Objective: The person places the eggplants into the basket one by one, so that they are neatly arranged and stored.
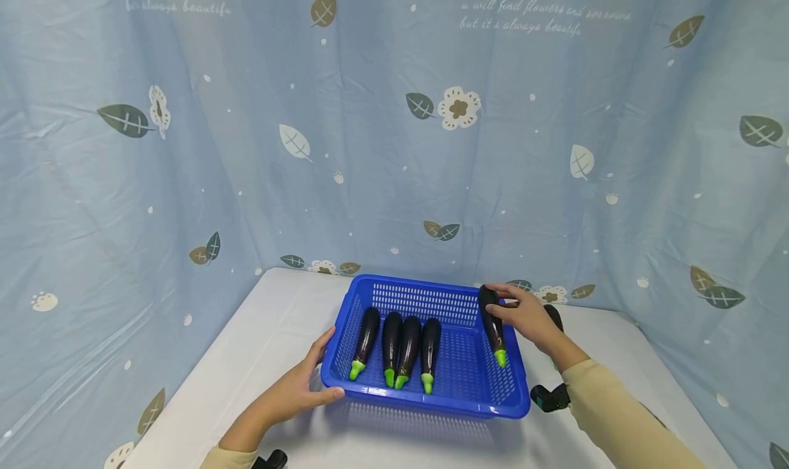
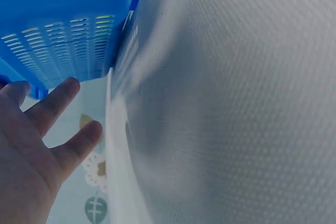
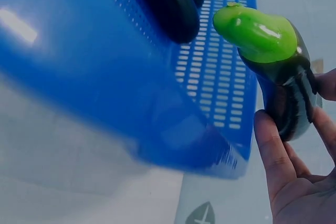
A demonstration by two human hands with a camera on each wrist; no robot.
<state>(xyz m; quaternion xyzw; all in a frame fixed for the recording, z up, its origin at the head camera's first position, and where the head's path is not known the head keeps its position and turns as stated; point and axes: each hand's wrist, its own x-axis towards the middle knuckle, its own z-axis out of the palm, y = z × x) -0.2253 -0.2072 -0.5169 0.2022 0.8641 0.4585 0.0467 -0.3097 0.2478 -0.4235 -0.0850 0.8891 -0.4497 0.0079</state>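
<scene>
A blue plastic basket (image 1: 425, 404) with slotted walls stands on the table. Several eggplants (image 1: 368, 335), dark purple with bright green stem ends, lie side by side in its left and middle part. My right hand (image 1: 520, 315) grips another eggplant (image 1: 491, 318) over the basket's right side, its green end pointing towards me. The right wrist view shows fingers and thumb around the dark body of this eggplant (image 3: 262, 35). At the basket's left front corner, my left hand (image 1: 298, 387) touches the rim, fingers spread along the side and thumb at the front.
Beyond the right wrist, a further eggplant (image 1: 554, 315) lies on the white tabletop (image 1: 283, 311), partly hidden by the arm. A blue patterned curtain (image 1: 382, 147) hangs behind the table and along both sides. Black devices (image 1: 550, 398) sit at the wrists.
</scene>
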